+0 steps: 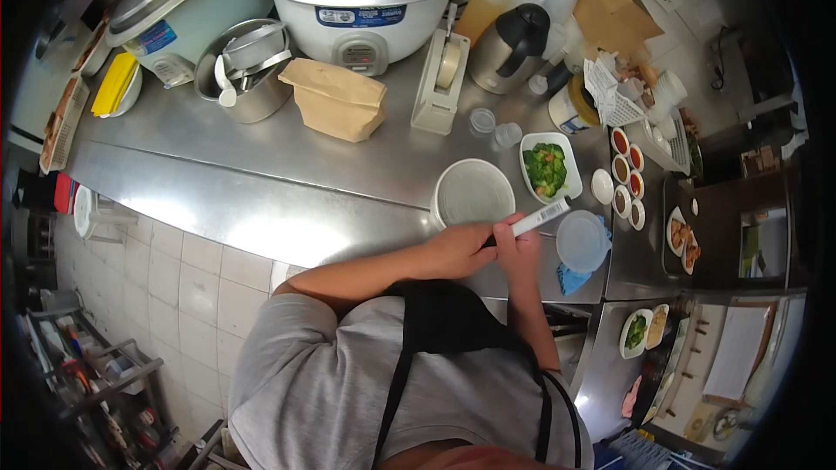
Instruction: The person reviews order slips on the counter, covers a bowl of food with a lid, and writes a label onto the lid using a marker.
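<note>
Both my hands meet above the front edge of the steel counter, close to a round white bowl (475, 194). Between the fingers of my right hand (520, 254) is a white marker pen (542, 217), its dark end pointing up and to the right. My left hand (468, 248) is closed on the dark near end in line with the marker; the fingers partly hide it. Right of the bowl, cooked broccoli (545, 169) sits in a white dish (570, 183). A translucent round lid (583, 242) lies on a blue cloth (573, 278) beside my right hand.
A rice cooker (361, 30), a brown paper bag (338, 103), a tape dispenser (441, 83) and a steel jug (511, 48) line the back. Small clear cups (495, 128) stand behind the bowl. Several sauce cups (620, 170) and a fried-food dish (684, 242) are at right.
</note>
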